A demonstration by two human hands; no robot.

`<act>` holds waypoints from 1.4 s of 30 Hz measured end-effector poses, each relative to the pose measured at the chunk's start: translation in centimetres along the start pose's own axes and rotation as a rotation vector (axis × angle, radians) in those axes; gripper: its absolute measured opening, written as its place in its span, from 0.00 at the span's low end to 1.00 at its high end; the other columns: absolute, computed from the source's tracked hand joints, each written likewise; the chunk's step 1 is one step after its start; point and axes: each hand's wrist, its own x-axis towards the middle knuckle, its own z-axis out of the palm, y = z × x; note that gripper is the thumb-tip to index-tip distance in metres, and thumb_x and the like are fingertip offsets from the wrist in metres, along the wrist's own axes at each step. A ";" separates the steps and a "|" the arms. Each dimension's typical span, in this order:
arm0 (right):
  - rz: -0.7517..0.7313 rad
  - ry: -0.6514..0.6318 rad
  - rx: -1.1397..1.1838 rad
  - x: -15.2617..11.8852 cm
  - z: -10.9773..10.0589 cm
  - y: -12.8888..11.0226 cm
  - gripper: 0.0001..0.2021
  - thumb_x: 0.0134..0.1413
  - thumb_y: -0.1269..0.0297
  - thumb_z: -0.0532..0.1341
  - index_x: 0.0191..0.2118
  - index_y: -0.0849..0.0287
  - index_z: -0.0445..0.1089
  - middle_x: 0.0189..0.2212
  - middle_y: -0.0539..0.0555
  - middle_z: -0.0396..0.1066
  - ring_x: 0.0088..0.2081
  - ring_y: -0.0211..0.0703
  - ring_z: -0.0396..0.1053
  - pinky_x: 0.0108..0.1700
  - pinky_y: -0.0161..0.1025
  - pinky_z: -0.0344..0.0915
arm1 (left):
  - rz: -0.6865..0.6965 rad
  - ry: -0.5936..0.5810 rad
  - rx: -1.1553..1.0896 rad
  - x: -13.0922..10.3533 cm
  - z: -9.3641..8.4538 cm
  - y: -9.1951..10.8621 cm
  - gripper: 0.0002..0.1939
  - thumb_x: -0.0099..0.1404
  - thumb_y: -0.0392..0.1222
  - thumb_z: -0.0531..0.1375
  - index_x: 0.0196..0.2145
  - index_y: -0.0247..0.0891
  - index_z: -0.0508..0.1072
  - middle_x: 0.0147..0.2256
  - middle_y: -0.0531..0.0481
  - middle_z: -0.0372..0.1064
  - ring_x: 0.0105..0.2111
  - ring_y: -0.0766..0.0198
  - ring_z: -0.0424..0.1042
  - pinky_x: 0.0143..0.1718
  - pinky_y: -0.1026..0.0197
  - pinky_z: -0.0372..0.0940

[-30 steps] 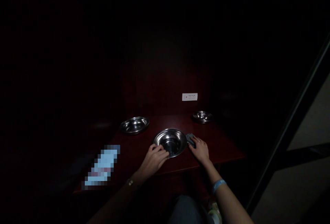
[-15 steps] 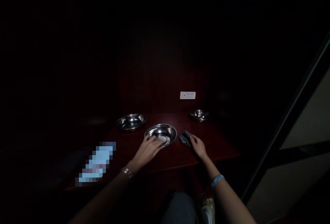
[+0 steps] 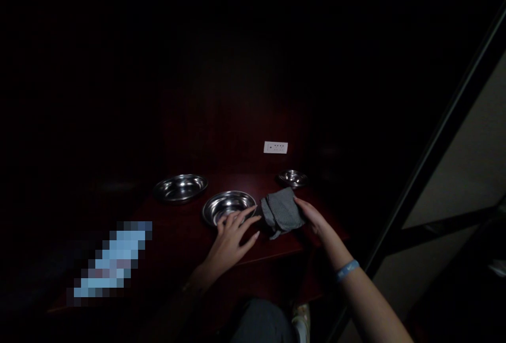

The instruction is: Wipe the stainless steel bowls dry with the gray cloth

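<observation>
My right grip (image 3: pixel 314 217) pinches a folded grey fabric cloth (image 3: pixel 285 211) by its right-hand edge, so the cloth lies at nine o'clock from it. Farther along that same line, I see a shiny round steel bowl (image 3: pixel 229 201) on the dark red tabletop (image 3: pixel 272 243). My left grip (image 3: pixel 227 243) is the nearer one to the bowl, its fingers spread over the near rim, with the bowl at twelve o'clock; I can't tell whether they touch.

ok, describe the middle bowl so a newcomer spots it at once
Find the red table below the white socket. The middle bowl, shiny metal, sits left of the gray cloth. Unlike the left bowl and right bowl, it has the left hand over it.
</observation>
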 end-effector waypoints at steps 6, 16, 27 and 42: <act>-0.156 0.123 -0.617 -0.5 0.9 2.9 0.25 0.63 0.59 0.54 0.62 0.64 0.64 0.56 0.65 0.71 0.56 0.55 0.70 0.59 0.51 0.64 | 0.106 -0.050 -0.172 -0.4 2.3 2.9 0.19 0.71 0.43 0.54 0.58 0.48 0.68 0.65 0.50 0.60 0.62 0.54 0.62 0.64 0.44 0.57; -0.473 -0.421 -1.102 -2.4 1.2 2.3 0.29 0.70 0.53 0.43 0.72 0.56 0.45 0.72 0.55 0.44 0.72 0.46 0.40 0.72 0.52 0.41 | 0.119 -0.234 -0.235 0.9 6.9 2.5 0.27 0.72 0.53 0.52 0.64 0.43 0.63 0.65 0.47 0.60 0.66 0.56 0.58 0.67 0.50 0.54; -0.261 -0.341 -0.837 -0.8 0.9 3.3 0.34 0.69 0.44 0.35 0.71 0.58 0.47 0.71 0.58 0.48 0.72 0.47 0.43 0.72 0.53 0.40 | 0.124 -0.345 -0.211 0.5 6.6 1.9 0.29 0.72 0.57 0.50 0.64 0.42 0.64 0.64 0.43 0.61 0.64 0.55 0.61 0.65 0.47 0.56; -0.242 -0.244 -1.019 -0.3 1.5 4.5 0.33 0.69 0.47 0.41 0.72 0.58 0.40 0.72 0.56 0.40 0.73 0.45 0.36 0.72 0.52 0.35 | 0.127 -0.313 -0.191 0.0 7.4 2.1 0.30 0.72 0.57 0.50 0.65 0.42 0.62 0.65 0.42 0.60 0.65 0.53 0.59 0.65 0.45 0.54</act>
